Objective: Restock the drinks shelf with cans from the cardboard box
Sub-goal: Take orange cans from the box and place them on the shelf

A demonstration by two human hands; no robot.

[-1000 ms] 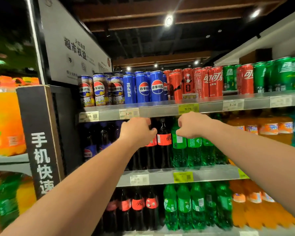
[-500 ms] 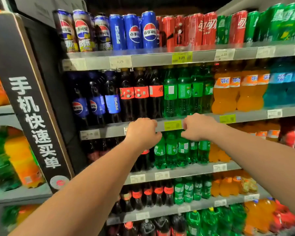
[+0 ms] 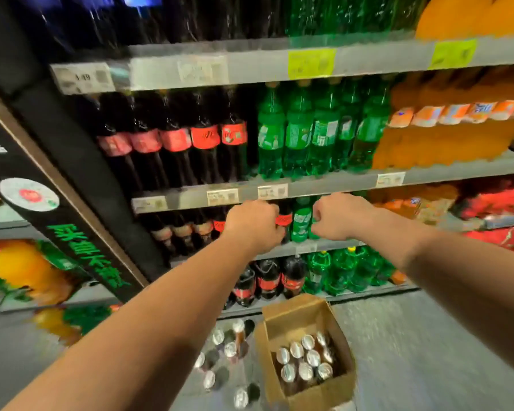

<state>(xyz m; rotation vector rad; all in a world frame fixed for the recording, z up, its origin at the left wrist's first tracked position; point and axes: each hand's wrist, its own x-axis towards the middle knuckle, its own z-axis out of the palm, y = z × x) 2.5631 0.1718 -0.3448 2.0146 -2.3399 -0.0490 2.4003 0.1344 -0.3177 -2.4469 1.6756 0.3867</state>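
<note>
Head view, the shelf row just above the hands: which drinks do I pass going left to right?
Dark cola bottles with red labels → green bottles → orange bottles.

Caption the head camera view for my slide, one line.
Fists curled, left hand and right hand extend toward bottle shelves above a cardboard box of cans.
</note>
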